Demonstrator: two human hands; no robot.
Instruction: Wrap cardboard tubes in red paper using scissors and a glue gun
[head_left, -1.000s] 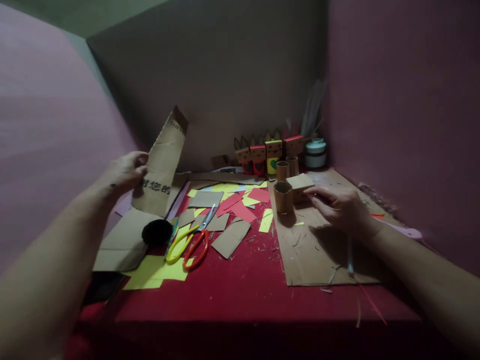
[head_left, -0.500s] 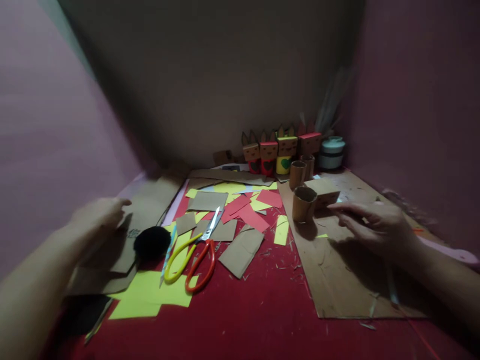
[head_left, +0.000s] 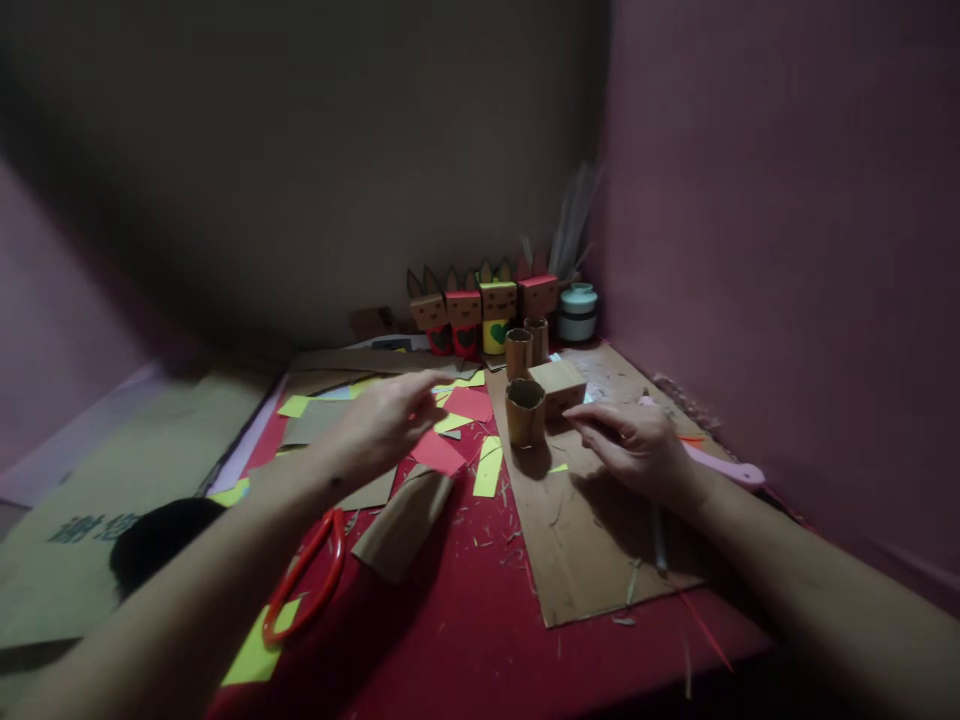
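Note:
My left hand point(head_left: 386, 420) hovers over the scattered red, yellow and brown paper scraps point(head_left: 457, 410) in the middle of the red table; its fingers are stretched out and hold nothing. My right hand point(head_left: 634, 445) rests palm down on a cardboard sheet point(head_left: 592, 540), fingers loosely curled, just right of a small cardboard tube point(head_left: 524, 412) and a small cardboard box point(head_left: 559, 385). I see nothing in the right hand.
A row of small cardboard figures point(head_left: 480, 305) stands at the back, with two more tubes point(head_left: 525, 345) and a pale jar point(head_left: 577, 312). Red-handled scissors point(head_left: 311, 575) lie under my left forearm. A large printed cardboard piece point(head_left: 90, 520) and a black pompom point(head_left: 161, 535) lie left. A pink tool point(head_left: 724, 465) lies right.
My left hand has let go of the printed cardboard piece, which now lies flat at the left, and has moved right over the paper scraps. The right hand has stayed by the tube.

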